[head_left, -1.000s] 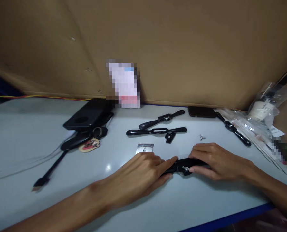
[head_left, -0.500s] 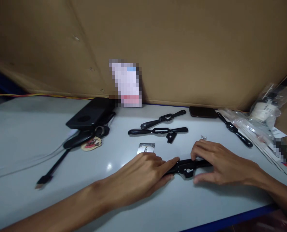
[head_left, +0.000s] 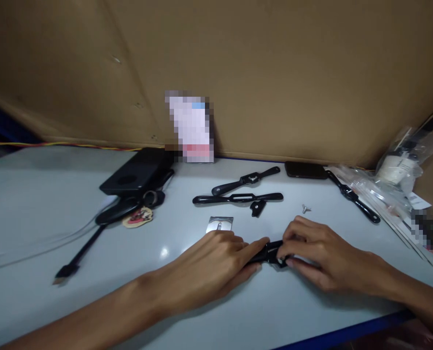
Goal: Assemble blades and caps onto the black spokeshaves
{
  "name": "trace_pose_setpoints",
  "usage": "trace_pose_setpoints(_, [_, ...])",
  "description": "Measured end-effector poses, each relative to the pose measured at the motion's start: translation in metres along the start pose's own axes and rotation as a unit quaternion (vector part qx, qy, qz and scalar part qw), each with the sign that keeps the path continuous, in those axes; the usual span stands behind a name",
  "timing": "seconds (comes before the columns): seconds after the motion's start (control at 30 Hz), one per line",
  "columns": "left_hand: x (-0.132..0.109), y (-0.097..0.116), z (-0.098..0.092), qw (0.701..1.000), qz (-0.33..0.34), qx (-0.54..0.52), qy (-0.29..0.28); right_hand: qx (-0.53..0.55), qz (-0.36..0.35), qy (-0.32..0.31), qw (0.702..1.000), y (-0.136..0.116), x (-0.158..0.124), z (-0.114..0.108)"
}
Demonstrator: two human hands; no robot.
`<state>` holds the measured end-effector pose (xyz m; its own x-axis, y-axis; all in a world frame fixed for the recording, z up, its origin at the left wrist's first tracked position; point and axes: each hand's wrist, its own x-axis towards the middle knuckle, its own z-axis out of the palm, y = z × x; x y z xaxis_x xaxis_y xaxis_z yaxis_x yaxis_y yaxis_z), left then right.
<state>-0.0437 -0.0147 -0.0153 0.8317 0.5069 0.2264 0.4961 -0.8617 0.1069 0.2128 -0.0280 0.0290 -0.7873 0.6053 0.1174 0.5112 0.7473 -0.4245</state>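
Observation:
A black spokeshave (head_left: pixel 272 250) lies on the table in front of me. My left hand (head_left: pixel 221 260) is closed round its left handle and holds it down. With thumb and fingers, my right hand (head_left: pixel 320 255) pinches the small silver thumbscrew (head_left: pixel 281 259) at the spokeshave's middle, mostly covering it; the right handle is hidden behind this hand. Just beyond my left hand rests a shiny slotted blade (head_left: pixel 219 224). Farther back are a bare spokeshave body (head_left: pixel 242 198) and a small black cap plate (head_left: pixel 257 208). Loose silver thumbscrews (head_left: pixel 305 209) lie beyond my right hand.
Two more spokeshaves lie at the back (head_left: pixel 251 179) and right (head_left: pixel 349 193). A black phone (head_left: pixel 306 169) and plastic bags (head_left: pixel 369 182) are near the cardboard wall (head_left: pixel 274 78). At left stand a black box (head_left: pixel 138 170) and a cable (head_left: pixel 81 250).
My right hand has moved left from the spokeshave's right handle to its middle, and its fingers have closed on the thumbscrew. My left hand stays in place.

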Motion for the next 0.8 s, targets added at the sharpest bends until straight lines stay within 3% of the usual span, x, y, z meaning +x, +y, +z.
trace_pose_setpoints(0.07, [0.0,0.0,0.0,1.0,0.004,-0.003,0.004,0.035,-0.016,-0.027,0.999,-0.002,0.0,-0.001])
trace_pose_setpoints(0.23, [0.0,0.0,0.002,1.0,0.001,-0.001,0.016,0.001,-0.007,0.047,0.999,0.0,0.002,0.002])
trace_pose_setpoints(0.47, [-0.001,-0.001,0.002,1.0,0.007,-0.011,0.005,0.059,-0.072,0.03,0.995,-0.006,0.001,0.006])
trace_pose_setpoints(0.8, [0.0,0.0,0.0,1.0,0.002,-0.009,0.01,-0.006,-0.119,0.121,0.985,-0.005,0.004,0.014])
